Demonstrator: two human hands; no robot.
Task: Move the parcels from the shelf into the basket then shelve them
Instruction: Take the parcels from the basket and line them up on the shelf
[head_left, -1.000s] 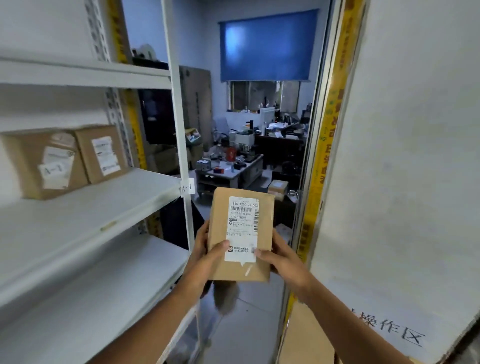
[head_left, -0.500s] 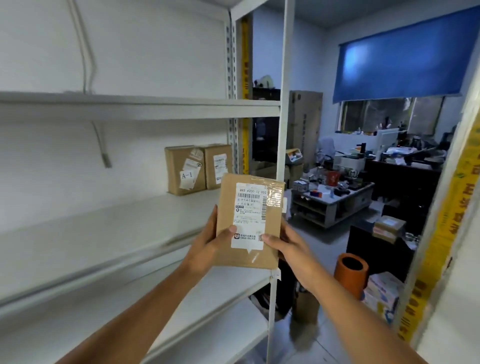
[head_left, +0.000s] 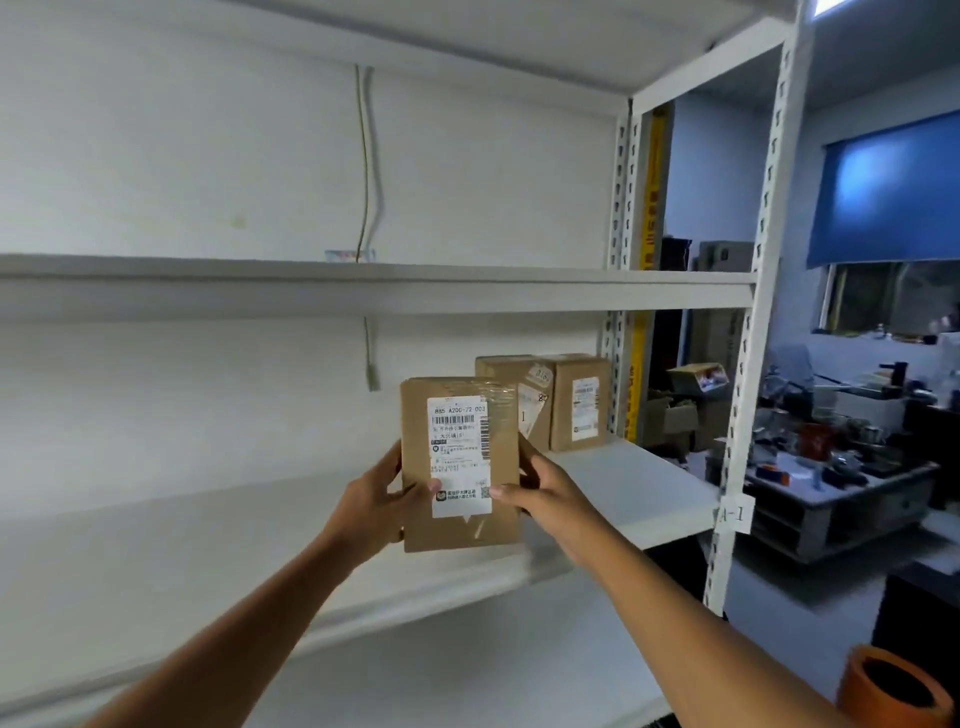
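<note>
A flat brown cardboard parcel (head_left: 415, 457) with a white barcode label stands upright in the air in front of the white shelf board (head_left: 623, 483). My left hand (head_left: 379, 499) grips its left edge and my right hand (head_left: 540, 493) grips its right edge, thumbs on the label side. Behind it, two brown parcels stand side by side at the right end of the same board: one (head_left: 530, 395) partly hidden by the held parcel, the other (head_left: 579, 400) next to the slotted upright. No basket is in view.
A white shelf board (head_left: 363, 286) runs above, another lies below. The right front upright (head_left: 737, 415) carries an "A-1" tag (head_left: 733, 514). An orange tube (head_left: 893, 686) stands on the floor at lower right. A cluttered low table (head_left: 841, 488) lies beyond the rack.
The view has swung left and up toward the rack. Both hands have carried the parcel closer to the middle shelf, so it now overlaps the two shelved parcels.
</note>
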